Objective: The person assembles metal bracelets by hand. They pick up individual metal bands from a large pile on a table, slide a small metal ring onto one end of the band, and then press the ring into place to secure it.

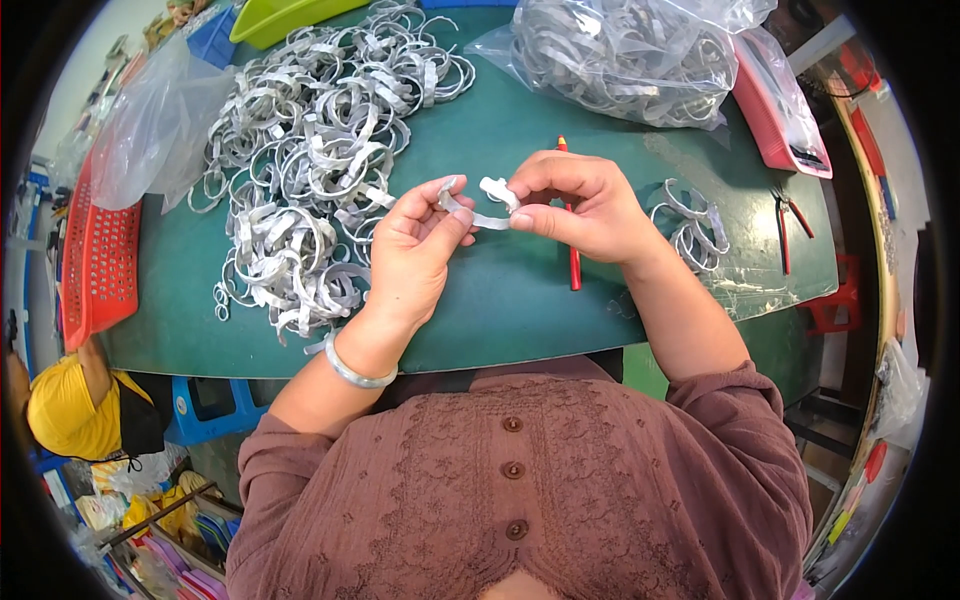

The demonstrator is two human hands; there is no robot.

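Between my two hands, above the green table, is a silvery-grey open cuff bangle (490, 222) with a wider, shaped end. My left hand (412, 245) pinches one end of it between thumb and fingers. The other end is gripped by the thumb and forefinger of my right hand (585, 205). A large heap of similar bangles (330, 140) lies left of my hands. On the table under my right hand is a slim red-handled tool (575, 265), partly hidden by the hand. A few bangles (700, 238) rest beyond my right forearm.
Red-handled pliers (786, 235) lie at the right. A clear bag of bangles (625, 70) and a pink bin (770, 105) stand at the back right. A red basket (105, 265), plastic bag (150, 130) and green tray (285, 18) line the left. A person in yellow (75, 405) is at lower left.
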